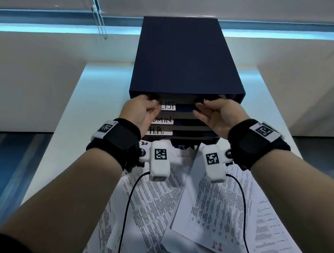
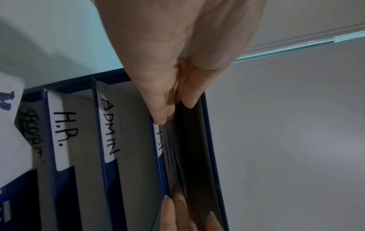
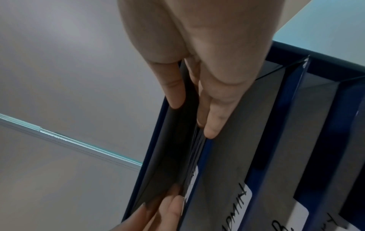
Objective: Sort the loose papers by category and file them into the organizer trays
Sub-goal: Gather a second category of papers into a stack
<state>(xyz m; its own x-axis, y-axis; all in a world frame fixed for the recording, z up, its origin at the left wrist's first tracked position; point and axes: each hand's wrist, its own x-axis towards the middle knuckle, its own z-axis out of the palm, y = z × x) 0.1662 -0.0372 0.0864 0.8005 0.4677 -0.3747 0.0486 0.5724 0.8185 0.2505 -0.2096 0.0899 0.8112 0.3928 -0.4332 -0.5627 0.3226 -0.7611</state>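
Note:
A dark blue organizer [image 1: 190, 56] stands at the back of the table, its trays labelled LIST [image 1: 167, 105], ADMIN [image 1: 162, 119] and H.R. [image 1: 156, 131]. Both hands are at the mouth of the top LIST tray. My left hand [image 1: 141, 106] pinches the near edge of a stack of papers [image 2: 173, 148] lying in that tray, thumb in the slot above and fingers at the tray's front lip. My right hand [image 1: 213, 113] pinches the same stack [image 3: 197, 148] further right, in the same way. Most of the stack is hidden inside the slot.
Several loose printed sheets [image 1: 215, 204] lie overlapping on the white table [image 1: 69, 115] in front of the organizer, under my forearms. A lowest tray label reading SECURITY [image 2: 32, 129] shows in the left wrist view. The table's left edge drops to a blue floor [image 1: 1, 170].

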